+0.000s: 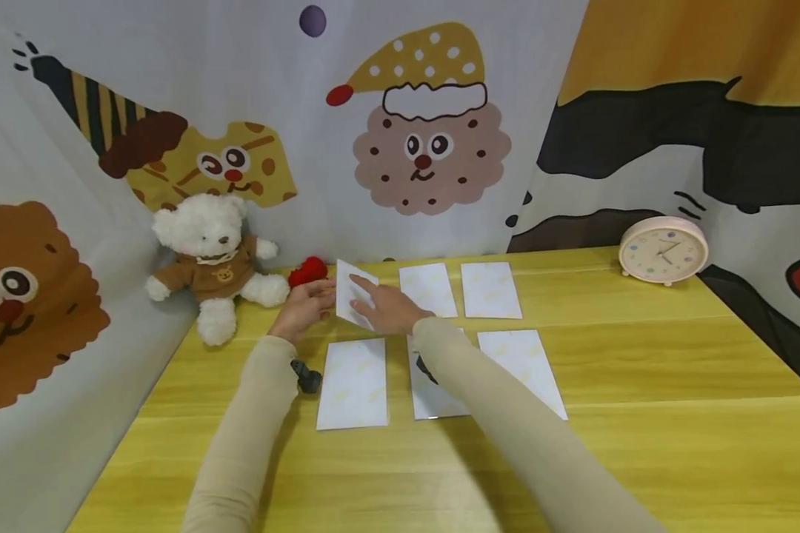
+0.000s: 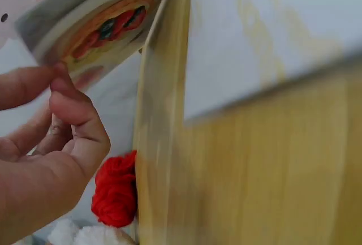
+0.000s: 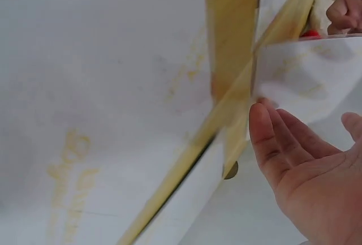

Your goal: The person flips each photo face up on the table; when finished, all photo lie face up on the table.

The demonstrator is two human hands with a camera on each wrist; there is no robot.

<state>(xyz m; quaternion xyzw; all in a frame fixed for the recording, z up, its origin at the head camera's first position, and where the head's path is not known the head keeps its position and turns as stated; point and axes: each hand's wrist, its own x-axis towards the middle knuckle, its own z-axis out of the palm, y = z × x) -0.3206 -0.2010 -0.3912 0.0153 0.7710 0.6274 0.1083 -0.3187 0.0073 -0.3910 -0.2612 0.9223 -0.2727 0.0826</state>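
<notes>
Card [image 2: 107, 33] between left fingers [image 2: 76, 109]

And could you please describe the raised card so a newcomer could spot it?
At the back left of the yellow table sits a white teddy bear in a brown sweater. Right of it in the head view, the left hand pinches a white-backed card. Unlike the five flat cards, it is raised, with a food picture on its other side.

the right sleeve [image 1: 516, 414] partly covers the middle front card [image 1: 440, 400]. the left wrist view's upper edge crops the raised card [image 2: 104, 27]. yellow print [image 3: 72, 183], right wrist view, is illegibly blurred.
</notes>
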